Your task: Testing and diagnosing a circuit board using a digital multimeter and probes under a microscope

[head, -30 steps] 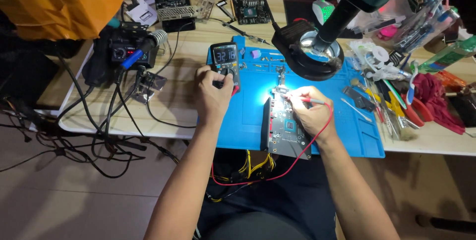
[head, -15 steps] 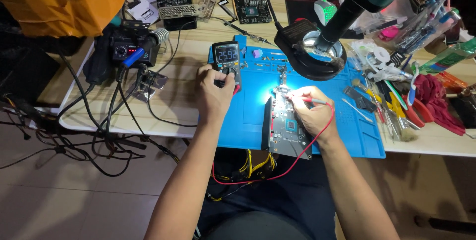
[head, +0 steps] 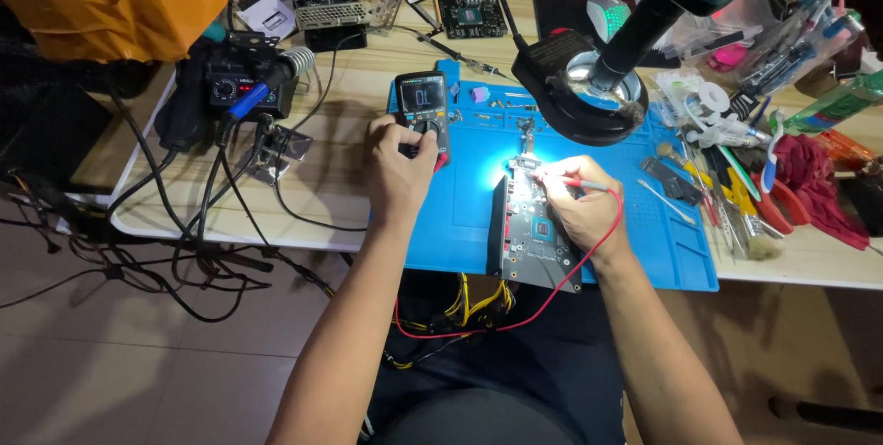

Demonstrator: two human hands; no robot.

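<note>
My left hand (head: 397, 171) rests on the lower part of a black handheld multimeter (head: 422, 105), fingers on its dial. My right hand (head: 579, 208) pinches a red test probe (head: 589, 185), its tip touching the top of a grey circuit board (head: 536, 232). The board lies on a blue work mat (head: 469, 215). A red lead (head: 515, 321) loops from the probe down below the table edge.
A black ring lamp on an arm (head: 589, 86) hangs above the mat. A soldering station (head: 225, 86) with cables sits at the left. Other circuit boards (head: 469, 4) lie at the back. Hand tools and a red cloth (head: 819, 192) crowd the right.
Both hands stay where they were. The view has shifted only slightly.
</note>
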